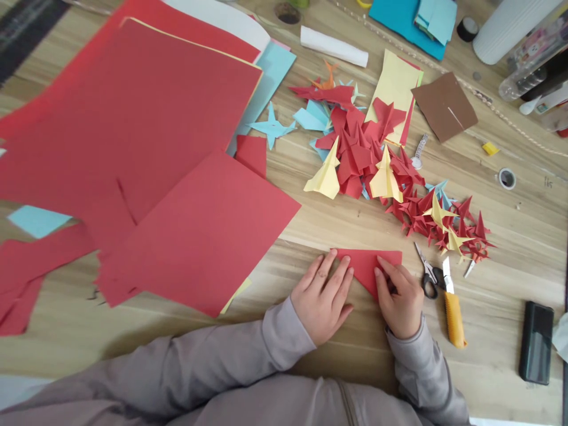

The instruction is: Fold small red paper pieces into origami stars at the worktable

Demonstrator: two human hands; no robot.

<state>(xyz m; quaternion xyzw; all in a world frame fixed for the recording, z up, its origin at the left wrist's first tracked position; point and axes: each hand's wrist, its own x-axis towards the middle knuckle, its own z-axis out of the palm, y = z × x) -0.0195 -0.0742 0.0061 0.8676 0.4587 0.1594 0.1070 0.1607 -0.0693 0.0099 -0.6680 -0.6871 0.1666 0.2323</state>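
A triangular piece of red paper (pixel 364 266) lies on the wooden table (pixel 497 236) in front of me. My left hand (pixel 322 297) rests flat at its left end, fingers apart. My right hand (pixel 400 299) grips its right side, and the fingers hide part of the paper. Just right of that hand lie black-handled scissors (pixel 429 277) and a yellow utility knife (pixel 454 316) with its blade out. Beyond the hands spreads a heap of folded red paper planes (pixel 355 160), with a yellow paper plane (pixel 326 176) at its near left.
Large red paper sheets (pixel 133 118) cover the table's left side. Behind the heap lie a brown card (pixel 444 106), a white paper roll (pixel 333 46) and teal paper (pixel 406 18). A black phone (pixel 536 342) lies at the right, and a tape roll (pixel 506 178) stands beyond it.
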